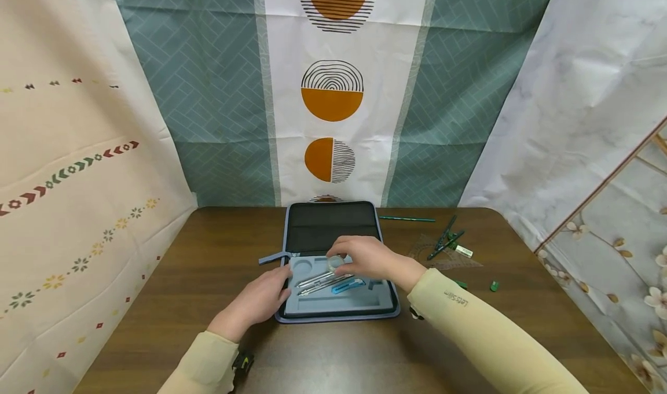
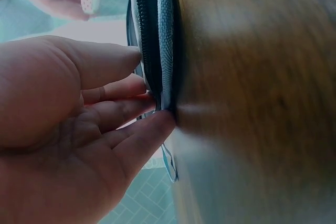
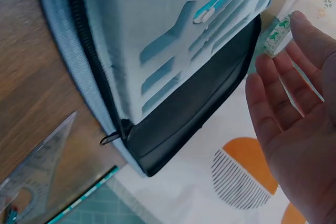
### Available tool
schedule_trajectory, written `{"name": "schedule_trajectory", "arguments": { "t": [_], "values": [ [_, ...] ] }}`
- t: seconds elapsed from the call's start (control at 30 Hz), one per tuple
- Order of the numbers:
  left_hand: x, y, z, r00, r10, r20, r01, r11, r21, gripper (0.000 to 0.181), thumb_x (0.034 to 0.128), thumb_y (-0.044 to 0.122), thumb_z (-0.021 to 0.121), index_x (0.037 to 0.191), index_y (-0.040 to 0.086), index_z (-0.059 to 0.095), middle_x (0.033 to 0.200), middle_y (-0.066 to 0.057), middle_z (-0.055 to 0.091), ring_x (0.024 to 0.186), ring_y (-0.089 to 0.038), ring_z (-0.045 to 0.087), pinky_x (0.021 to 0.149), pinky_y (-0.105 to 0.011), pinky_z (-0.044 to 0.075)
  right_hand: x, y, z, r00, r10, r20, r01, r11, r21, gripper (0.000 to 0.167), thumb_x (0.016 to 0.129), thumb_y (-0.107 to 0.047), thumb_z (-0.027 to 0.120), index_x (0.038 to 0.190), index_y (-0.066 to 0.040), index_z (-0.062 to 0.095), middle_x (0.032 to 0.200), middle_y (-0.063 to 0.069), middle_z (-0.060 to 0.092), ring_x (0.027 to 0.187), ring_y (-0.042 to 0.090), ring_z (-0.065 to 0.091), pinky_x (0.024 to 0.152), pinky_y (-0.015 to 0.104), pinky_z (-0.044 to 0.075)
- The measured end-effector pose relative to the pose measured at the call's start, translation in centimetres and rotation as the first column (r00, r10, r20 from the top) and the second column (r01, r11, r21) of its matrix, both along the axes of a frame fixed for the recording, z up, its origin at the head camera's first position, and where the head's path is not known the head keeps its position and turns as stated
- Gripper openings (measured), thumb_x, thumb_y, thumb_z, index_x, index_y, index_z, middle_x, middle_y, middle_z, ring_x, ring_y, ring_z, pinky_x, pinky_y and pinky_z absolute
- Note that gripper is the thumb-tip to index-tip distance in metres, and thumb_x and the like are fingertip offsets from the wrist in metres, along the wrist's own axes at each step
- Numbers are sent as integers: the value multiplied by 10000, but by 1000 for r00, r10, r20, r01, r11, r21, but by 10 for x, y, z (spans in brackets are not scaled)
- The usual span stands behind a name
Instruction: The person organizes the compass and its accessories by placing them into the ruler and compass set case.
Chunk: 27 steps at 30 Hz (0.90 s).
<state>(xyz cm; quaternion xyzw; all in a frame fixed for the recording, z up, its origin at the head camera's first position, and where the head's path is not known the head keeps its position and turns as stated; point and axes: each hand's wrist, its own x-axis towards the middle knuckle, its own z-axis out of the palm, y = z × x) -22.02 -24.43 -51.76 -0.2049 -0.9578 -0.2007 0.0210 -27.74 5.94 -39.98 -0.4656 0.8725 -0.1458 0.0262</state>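
A zip case (image 1: 341,320) lies unfolded on the table, its black lid at the back. Its pale blue foam tray (image 1: 312,306) holds slim silver drawing tools (image 1: 325,285) and a light blue cutter (image 1: 348,286). Above the tray, my right hand (image 1: 370,258) pinches a small roll of tape (image 3: 278,35), white with a green pattern, between thumb and fingertips. The tape is held apart from the foam, near a round recess (image 1: 301,265). My left hand (image 1: 257,301) rests at the case's left edge, fingers (image 2: 144,140) fairly straight and touching the zipped side.
Right of the case lie a clear set square (image 3: 39,166), dark green pens (image 1: 445,243), a white eraser (image 1: 464,251) and a small green piece (image 1: 494,286). A green pencil (image 1: 406,218) lies at the back. A blue zip strap (image 1: 272,258) sticks out left.
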Motion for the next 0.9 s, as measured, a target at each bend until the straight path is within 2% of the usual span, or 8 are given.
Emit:
{"name": "schedule_trajectory", "arguments": {
  "t": [0.1, 0.23, 0.33, 0.47, 0.73, 0.9],
  "values": [
    [10, 6, 18, 1000, 13, 26, -14, 1000, 18, 407, 1089, 199, 725, 1430, -12, 657, 1590, -269, 561, 1447, -434, 568, 1159, -622, 490, -1, -8, -1, 1000, 5, 3, -5, 1000, 6, 372, 1009, -244, 848, 1353, -120, 782, 1271, 4, 733, 1061, 243, 717, 876, 346, 598],
    [27, 17, 51, 996, 37, 85, -41, 999, 34, 374, 1071, 119, 734, 1397, -51, 663, 1574, -305, 558, 1452, -455, 556, 1178, -632, 465, -3, -21, -3, 1000, 12, 0, -12, 1000, 14, 377, 1006, -257, 851, 1357, -140, 781, 1267, -11, 729, 1056, 229, 709, 875, 329, 592],
    [33, 23, 63, 991, 59, 117, -64, 997, 36, 375, 1060, 103, 746, 1391, -56, 671, 1571, -305, 561, 1459, -452, 551, 1195, -626, 449, -4, -30, -4, 1000, 17, 4, -17, 1000, 11, 378, 1005, -256, 853, 1357, -140, 780, 1272, -5, 731, 1065, 228, 712, 886, 332, 595],
    [35, 25, 67, 990, 75, 120, -78, 997, 23, 366, 1063, 100, 743, 1391, -48, 677, 1576, -291, 564, 1465, -434, 552, 1205, -611, 445, -6, -41, -7, 1000, 15, 14, -15, 1000, 22, 379, 1009, -257, 849, 1366, -150, 778, 1272, -6, 730, 1074, 221, 712, 889, 322, 595],
    [33, 24, 65, 989, 75, 124, -79, 997, 27, 372, 1067, 81, 732, 1403, -63, 665, 1568, -298, 567, 1470, -433, 547, 1202, -617, 447, -10, -59, -14, 1000, 0, 6, 0, 998, 66, 388, 1006, -280, 855, 1373, -178, 780, 1276, -21, 731, 1074, 185, 710, 873, 277, 583],
    [32, 24, 63, 988, 81, 128, -85, 996, 26, 372, 1067, 88, 736, 1403, -54, 664, 1575, -290, 564, 1471, -422, 549, 1195, -613, 457, -10, -69, -15, 1000, -12, -16, 13, 994, 105, 395, 1012, -314, 846, 1386, -202, 779, 1290, -35, 729, 1022, 114, 684, 840, 244, 567]
  ]
}}
